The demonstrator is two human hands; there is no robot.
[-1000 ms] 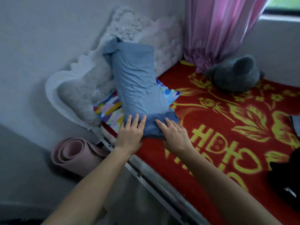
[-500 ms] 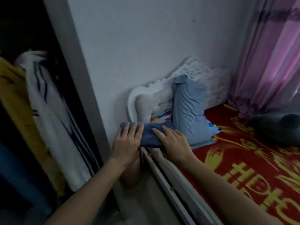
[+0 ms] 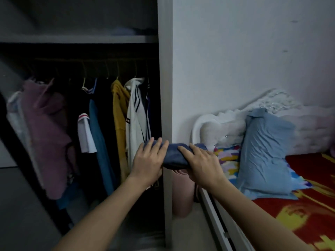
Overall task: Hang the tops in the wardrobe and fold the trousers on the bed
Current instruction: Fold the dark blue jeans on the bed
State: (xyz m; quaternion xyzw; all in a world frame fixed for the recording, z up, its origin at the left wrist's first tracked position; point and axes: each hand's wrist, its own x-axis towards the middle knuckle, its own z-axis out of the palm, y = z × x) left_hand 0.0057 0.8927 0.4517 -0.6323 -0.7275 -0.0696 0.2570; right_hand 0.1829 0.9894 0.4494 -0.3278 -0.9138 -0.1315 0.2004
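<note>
Folded dark blue trousers (image 3: 175, 157) are carried in the air between both hands, level with the wardrobe's grey side panel (image 3: 165, 105). My left hand (image 3: 148, 161) grips their left end from above, with the thumb hidden under the cloth. My right hand (image 3: 201, 163) grips the right end the same way. The open wardrobe (image 3: 81, 40) fills the left half. Several tops hang on its rail, among them a white striped top (image 3: 137, 115), a mustard top (image 3: 119, 109), a teal top (image 3: 98, 138) and a mauve fleece (image 3: 47, 134). The red and yellow bed (image 3: 311, 192) lies at right.
A light blue pillow (image 3: 264, 151) leans against the white padded headboard (image 3: 235, 120), over a multicoloured cloth (image 3: 226, 156). A rolled pink mat (image 3: 181, 194) stands between wardrobe and bed frame (image 3: 217, 220). A shelf above the rail carries folded items (image 3: 125, 31).
Both hands lifted the folded trousers off the bed edge and carried them left. My view swung left from the bed to the open wardrobe.
</note>
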